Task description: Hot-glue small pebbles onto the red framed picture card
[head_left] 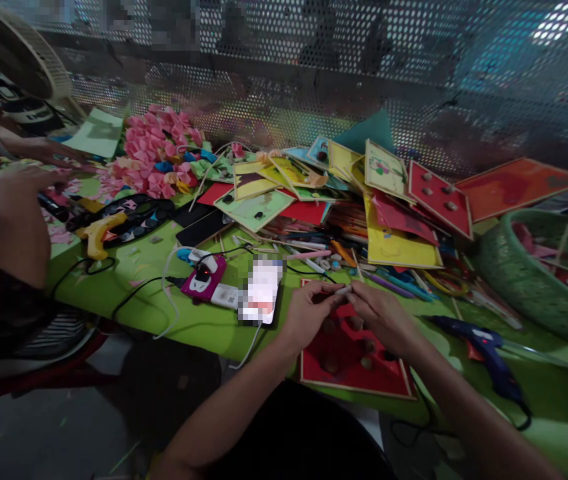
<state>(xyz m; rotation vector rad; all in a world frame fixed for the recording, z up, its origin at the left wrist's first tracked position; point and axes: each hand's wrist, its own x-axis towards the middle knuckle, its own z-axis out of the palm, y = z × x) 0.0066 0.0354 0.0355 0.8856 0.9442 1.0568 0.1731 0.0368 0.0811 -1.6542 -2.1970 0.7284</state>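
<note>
Above a red board point(359, 385) with a light wooden edge, my two hands meet. My left hand point(309, 313) is closed, its fingertips pinching one end of a small pale grey piece point(344, 290). The other end is between the closed fingers of my right hand point(379, 313). Its exact kind is too small and dark to tell. Several brown pebble-like lumps point(367, 362) sit on the board under my hands. To the right lies a dark blue glue gun point(494, 363), apart from my right hand. A lit phone point(261, 293) lies left of my left hand.
A purple power strip point(205, 279) with plugs and cables is on the green table point(204, 333). Framed boards point(259, 208) and pens pile up behind; a green basket point(504, 273) stands right. At left, another person's arm point(11, 220) is near a yellow glue gun point(101, 235).
</note>
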